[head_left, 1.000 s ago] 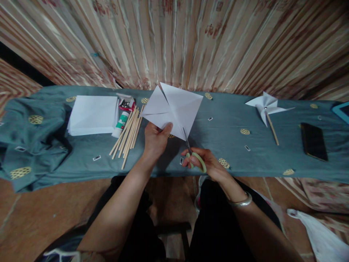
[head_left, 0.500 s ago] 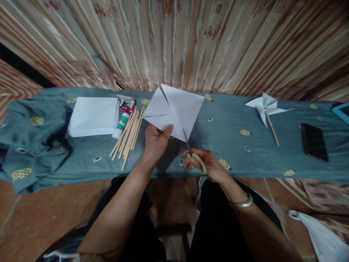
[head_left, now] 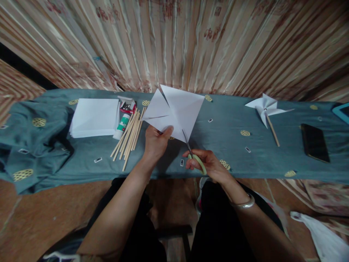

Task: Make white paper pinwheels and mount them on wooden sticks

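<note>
A square sheet of white paper (head_left: 185,103) is held up over the table by my left hand (head_left: 156,143), thumb on top near its lower edge. Two slits run inward from its top and left corners, stopping short of the middle. My right hand (head_left: 204,163) grips the light green handles of a pair of scissors (head_left: 190,150). Their blades are on the paper at its lower corner, pointing toward the centre, with the handles pressed nearly together. The fingers of my left hand under the sheet are hidden.
Left of the paper lie wooden sticks (head_left: 130,136), a glue stick (head_left: 121,126), a red box of small metal pins (head_left: 127,105) and a paper stack (head_left: 95,117). To the right are a finished paper pinwheel (head_left: 265,109) and a black phone (head_left: 315,142) on the green tablecloth (head_left: 229,116).
The scissor handles have come closer together as my right fingers closed. The paper and my left hand have hardly moved.
</note>
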`<action>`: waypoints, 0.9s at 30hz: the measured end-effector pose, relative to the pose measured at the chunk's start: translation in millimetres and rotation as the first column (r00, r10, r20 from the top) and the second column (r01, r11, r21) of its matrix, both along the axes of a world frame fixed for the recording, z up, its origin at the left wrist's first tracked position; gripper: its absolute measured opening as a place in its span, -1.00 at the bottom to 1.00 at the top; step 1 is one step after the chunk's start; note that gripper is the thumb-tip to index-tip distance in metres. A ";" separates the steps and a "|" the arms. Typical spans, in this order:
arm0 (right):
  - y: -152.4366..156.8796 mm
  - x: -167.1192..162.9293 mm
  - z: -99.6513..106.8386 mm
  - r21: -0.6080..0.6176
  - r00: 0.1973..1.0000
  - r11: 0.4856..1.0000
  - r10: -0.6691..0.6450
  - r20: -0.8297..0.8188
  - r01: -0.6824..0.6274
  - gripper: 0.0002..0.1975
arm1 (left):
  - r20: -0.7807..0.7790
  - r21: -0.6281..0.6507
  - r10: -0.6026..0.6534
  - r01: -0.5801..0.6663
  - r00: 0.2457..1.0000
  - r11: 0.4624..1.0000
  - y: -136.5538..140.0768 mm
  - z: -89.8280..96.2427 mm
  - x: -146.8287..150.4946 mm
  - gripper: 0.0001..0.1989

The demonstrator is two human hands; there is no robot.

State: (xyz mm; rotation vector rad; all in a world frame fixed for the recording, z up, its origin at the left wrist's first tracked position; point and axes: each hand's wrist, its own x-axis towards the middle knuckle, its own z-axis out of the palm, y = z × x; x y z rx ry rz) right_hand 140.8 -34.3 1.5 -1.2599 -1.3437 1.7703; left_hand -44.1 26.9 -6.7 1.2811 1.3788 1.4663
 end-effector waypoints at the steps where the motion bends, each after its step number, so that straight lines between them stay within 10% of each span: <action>1: -0.1 0.0 -0.3 -0.004 1.000 1.000 -0.006 -0.007 0.006 -0.48 | 0.000 -0.001 -0.003 0.003 1.000 1.000 0.2 -0.2 -0.2 -0.77; 27: 0.4 -2.6 3.1 -0.055 0.997 0.996 -0.071 -0.038 0.068 -0.48 | 0.019 -0.015 -0.030 0.030 0.999 0.999 -1.7 -1.8 1.8 -0.76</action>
